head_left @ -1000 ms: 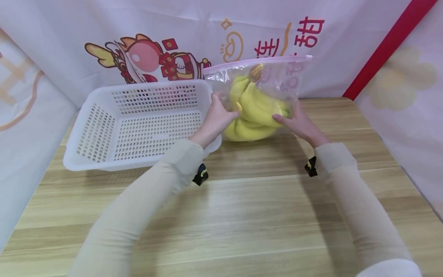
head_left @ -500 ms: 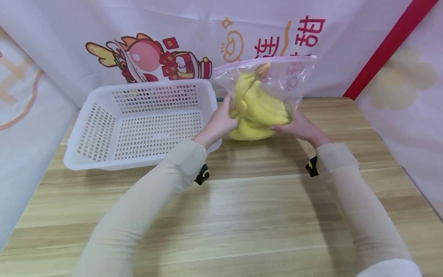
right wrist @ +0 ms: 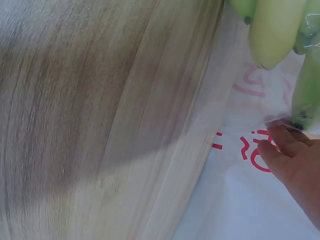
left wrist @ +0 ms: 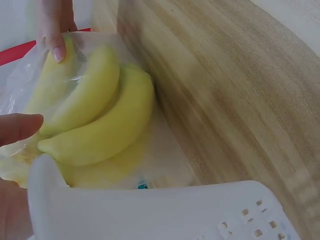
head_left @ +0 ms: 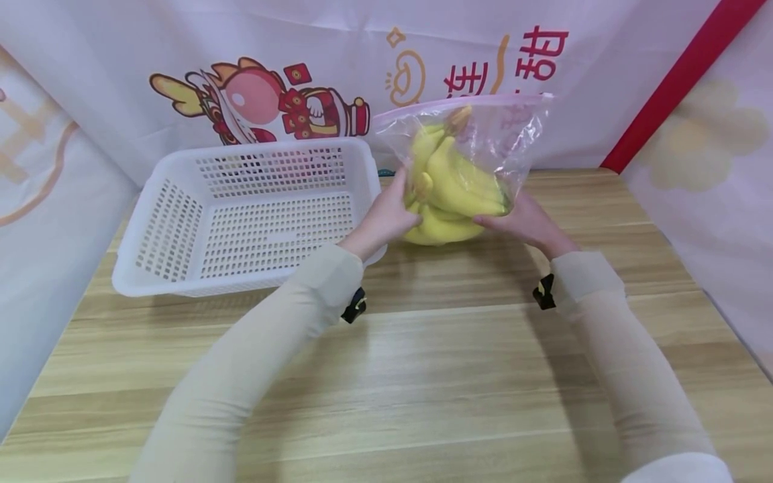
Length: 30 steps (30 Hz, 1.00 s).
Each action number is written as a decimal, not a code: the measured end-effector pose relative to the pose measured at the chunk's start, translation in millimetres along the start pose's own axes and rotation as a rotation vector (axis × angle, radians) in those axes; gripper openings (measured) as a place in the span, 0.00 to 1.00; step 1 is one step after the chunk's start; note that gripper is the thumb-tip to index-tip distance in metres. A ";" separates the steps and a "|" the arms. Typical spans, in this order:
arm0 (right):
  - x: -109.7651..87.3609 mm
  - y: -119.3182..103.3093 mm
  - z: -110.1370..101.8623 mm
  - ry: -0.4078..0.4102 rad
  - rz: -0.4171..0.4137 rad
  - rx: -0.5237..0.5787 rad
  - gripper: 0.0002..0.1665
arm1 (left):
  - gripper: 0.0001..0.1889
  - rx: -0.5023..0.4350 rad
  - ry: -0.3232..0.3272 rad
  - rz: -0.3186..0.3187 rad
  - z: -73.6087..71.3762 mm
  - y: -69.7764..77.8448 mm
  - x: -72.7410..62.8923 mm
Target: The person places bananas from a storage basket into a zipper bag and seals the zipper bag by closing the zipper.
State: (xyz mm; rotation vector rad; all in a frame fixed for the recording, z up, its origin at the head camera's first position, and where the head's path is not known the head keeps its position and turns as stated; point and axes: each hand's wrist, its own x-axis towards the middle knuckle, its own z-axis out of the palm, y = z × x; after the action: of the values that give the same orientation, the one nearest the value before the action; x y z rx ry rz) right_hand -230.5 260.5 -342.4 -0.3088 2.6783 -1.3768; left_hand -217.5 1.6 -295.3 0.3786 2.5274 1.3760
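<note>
A bunch of yellow bananas (head_left: 461,186) stands inside a clear zip bag (head_left: 513,137) with a pink top strip, near the table's back edge. My left hand (head_left: 386,213) grips the bag's left side, thumb in front and fingers behind. At the lower right, my right hand (head_left: 527,220) holds the bag by the banana tips, its thumb on the front. In the left wrist view several bananas (left wrist: 115,127) show through the plastic, with the right thumb pressing at their far end. Greenish tips (right wrist: 305,95) appear above my right fingers in the right wrist view. The fingers behind the bag are mostly hidden.
A white perforated plastic basket (head_left: 175,288) stands left of the bag, close to my left wrist. The wooden table (head_left: 447,376) meets a printed white cloth (head_left: 338,40) at the back. A small teal item (head_left: 385,173) peeks out behind the basket's right corner.
The bag and bananas have shifted slightly right and turned a little. My left hand has followed to the right, round the bag's side. The right hand has barely moved, and the basket stays put.
</note>
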 end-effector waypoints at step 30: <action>-12.4 -4.0 -14.6 0.236 0.129 0.140 0.45 | 0.39 -0.194 0.063 -0.036 13.9 7.4 3.2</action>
State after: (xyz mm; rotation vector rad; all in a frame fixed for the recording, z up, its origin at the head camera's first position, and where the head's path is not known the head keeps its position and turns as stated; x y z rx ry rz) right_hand -220.8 272.7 -330.6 0.0426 2.7042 -1.6407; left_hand -215.1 17.4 -296.7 0.2555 2.4084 1.6252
